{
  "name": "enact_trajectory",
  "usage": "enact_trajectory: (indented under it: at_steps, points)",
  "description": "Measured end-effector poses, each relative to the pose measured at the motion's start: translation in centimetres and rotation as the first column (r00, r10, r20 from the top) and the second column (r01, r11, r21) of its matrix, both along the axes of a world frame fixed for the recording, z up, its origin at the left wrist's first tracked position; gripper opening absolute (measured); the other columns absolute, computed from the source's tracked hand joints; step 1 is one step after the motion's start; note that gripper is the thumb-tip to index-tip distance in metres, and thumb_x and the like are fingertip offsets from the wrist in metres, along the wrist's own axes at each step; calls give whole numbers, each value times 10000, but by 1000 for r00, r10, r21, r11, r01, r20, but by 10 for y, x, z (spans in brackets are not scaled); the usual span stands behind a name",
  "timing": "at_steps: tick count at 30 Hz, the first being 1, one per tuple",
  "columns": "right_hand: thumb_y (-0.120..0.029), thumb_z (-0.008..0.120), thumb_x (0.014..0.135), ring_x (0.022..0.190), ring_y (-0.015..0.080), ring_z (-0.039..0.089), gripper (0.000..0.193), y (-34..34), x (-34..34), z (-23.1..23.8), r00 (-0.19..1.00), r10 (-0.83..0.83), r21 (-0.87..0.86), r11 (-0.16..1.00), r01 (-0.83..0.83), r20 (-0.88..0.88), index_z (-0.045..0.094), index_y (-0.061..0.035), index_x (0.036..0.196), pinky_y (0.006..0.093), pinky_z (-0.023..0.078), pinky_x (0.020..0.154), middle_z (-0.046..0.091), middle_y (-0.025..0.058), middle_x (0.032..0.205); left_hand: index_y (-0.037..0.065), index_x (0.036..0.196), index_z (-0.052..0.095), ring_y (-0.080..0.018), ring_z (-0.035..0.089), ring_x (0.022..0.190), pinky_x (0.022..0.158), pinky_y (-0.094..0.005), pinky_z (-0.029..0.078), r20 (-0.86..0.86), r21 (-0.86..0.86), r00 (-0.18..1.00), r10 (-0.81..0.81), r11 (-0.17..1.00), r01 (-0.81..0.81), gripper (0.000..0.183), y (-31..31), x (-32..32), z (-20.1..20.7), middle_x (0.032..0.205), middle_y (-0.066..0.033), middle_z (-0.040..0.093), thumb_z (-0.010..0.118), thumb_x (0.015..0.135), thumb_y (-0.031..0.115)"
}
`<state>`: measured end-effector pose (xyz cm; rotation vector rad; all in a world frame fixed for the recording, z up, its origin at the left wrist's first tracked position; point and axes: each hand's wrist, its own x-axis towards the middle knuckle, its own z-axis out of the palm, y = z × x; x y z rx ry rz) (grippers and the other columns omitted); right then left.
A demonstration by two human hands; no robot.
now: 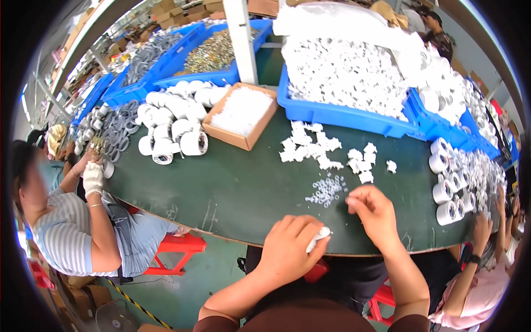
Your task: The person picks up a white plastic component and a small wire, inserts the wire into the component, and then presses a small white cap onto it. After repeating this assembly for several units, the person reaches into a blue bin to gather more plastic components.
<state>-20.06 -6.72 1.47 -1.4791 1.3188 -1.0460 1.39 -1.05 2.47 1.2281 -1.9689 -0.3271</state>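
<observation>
My left hand (290, 244), at the table's near edge, is closed around a small white plastic part (318, 239); one end of it pokes out between thumb and fingers. Just right of a little pile of translucent rings (327, 191), my right hand (374, 213) is raised over the table with thumb and forefinger pinched together. Whatever is in that pinch is too small to make out. Beyond the rings lie loose white plastic fittings (310, 146), with a smaller group of white fittings (362, 161) to their right.
A cardboard box (237, 137) of small white pieces stands beside stacked white cylinders (166, 133). Behind the fittings is a blue bin (354, 123) heaped with white parts. More white cylinders (445, 191) stand at right. Co-workers sit at both ends; one wears a glove (93, 178).
</observation>
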Motion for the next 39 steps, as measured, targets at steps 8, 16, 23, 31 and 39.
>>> enact_trajectory:
  at_steps: [8, 16, 23, 31, 39]
  points:
    - [77, 687, 902, 1050, 163, 632, 189, 47, 17, -2, 926, 261, -39, 965, -261, 274, 737, -15, 1059, 297, 506, 912, 664, 95, 1139, 84, 1030, 647, -293, 608, 872, 754, -406, 491, -3, 9, 999, -40, 999, 40, 253, 1, 0, -4, 1048, -56, 656, 739, 800, 134]
    - [51, 689, 918, 1036, 166, 643, 153, 37, 21, 5, 871, 253, 113, 938, -327, 422, 736, -7, 1051, 300, 520, 921, 676, 94, 1120, 56, 1005, 600, -299, 608, 870, 736, -402, 479, -58, -22, 997, -54, 998, 53, 271, -3, 1, -5, 1038, -81, 639, 746, 785, 115]
    - [46, 669, 934, 1008, 145, 652, 118, 36, 32, 11, 853, 125, 274, 915, -297, 506, 680, 32, 1051, 281, 528, 903, 698, 92, 1011, 65, 1004, 582, -295, 615, 863, 724, -400, 472, -56, -45, 998, -37, 998, 35, 306, -3, -1, -13, 1043, -90, 636, 763, 760, 102]
    - [56, 626, 955, 1000, 139, 643, 149, 46, 40, 2, 825, 24, 297, 927, -230, 564, 661, 20, 1096, 289, 533, 898, 686, 101, 1093, 94, 1012, 591, -284, 611, 850, 714, -395, 468, -100, -94, 994, 44, 994, -54, 345, 1, -7, -18, 1025, -62, 647, 786, 727, 89]
    - [34, 561, 1000, 1024, 138, 636, 147, 61, 41, 4, 864, 66, 238, 948, -210, 499, 648, 19, 1118, 280, 517, 923, 674, 86, 1111, 105, 942, 618, -283, 616, 825, 714, -388, 474, -145, -130, 989, 10, 991, -29, 314, 10, -3, -25, 969, -58, 671, 808, 695, 65]
